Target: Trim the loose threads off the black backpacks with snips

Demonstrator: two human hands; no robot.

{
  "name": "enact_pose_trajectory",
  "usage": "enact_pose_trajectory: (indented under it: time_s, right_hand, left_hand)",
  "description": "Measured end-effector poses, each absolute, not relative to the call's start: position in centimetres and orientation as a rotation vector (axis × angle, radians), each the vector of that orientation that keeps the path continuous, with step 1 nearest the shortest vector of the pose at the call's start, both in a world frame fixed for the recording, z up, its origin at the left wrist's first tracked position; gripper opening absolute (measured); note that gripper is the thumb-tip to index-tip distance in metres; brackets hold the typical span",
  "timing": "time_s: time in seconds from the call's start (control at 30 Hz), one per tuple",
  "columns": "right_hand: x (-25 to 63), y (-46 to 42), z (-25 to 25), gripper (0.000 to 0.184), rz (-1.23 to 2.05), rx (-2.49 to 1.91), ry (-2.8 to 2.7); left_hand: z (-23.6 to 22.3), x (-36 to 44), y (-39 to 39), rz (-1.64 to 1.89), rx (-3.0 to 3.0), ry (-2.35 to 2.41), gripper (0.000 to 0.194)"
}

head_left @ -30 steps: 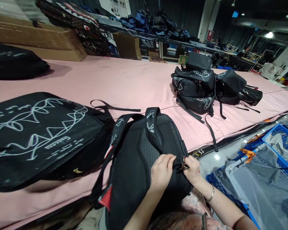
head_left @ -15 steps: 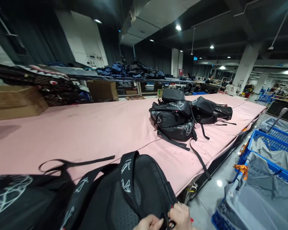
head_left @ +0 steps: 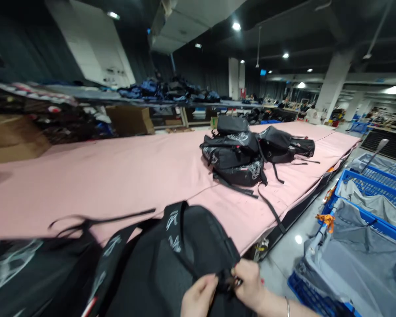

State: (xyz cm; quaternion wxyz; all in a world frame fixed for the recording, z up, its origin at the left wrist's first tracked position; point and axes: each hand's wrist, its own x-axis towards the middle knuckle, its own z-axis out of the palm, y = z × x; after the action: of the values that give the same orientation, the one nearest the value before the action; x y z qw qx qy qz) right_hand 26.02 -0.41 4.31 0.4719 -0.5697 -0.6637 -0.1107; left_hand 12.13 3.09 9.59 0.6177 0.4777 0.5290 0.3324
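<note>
A black backpack (head_left: 145, 268) with white line patterns on its shoulder straps lies on the pink-covered table in front of me. At its right edge, the fingers of my left hand (head_left: 199, 297) are pinched on one side of a small bunched black strap (head_left: 223, 281). My right hand (head_left: 251, 281) closes on the strap's other side, with a bracelet showing at the wrist. Blur and the fingers hide the strap's exact shape. To the left lies another black bag (head_left: 29, 273) with white line drawings.
Several black backpacks (head_left: 234, 154) are piled farther along the pink table (head_left: 119, 176). Blue crates (head_left: 366, 229) with grey fabric liners stand on the floor at the right. Cardboard boxes (head_left: 128, 121) and a shelf of dark blue goods (head_left: 152, 90) line the back.
Both hands have come up farther into view, still at the strap on the backpack's right edge. The whole scene has shifted slightly left and up as my head moved.
</note>
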Motion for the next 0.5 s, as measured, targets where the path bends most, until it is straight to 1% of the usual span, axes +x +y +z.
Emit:
enact_pose_trajectory:
  time_s: [0.07,0.17,0.27,0.5]
  right_hand:
    - [26.5,-1.0,5.2,0.016,-0.194,-1.391,-1.626]
    - [27.2,-1.2,5.2,0.020,-0.034,-1.400,-1.632]
    - [27.5,-1.4,5.0,0.019,0.061,-1.395,-1.617]
    - [27.5,-1.7,5.5,0.016,0.151,-1.398,-1.549]
  left_hand:
    - [10.0,12.6,2.1,0.843,0.678,1.053,0.035]
    - [10.1,13.5,1.1,0.890,0.501,1.000,0.040]
    - [9.7,13.9,0.6,0.930,0.439,0.991,0.039]
    - [9.2,13.9,0.5,0.948,0.453,0.959,0.039]
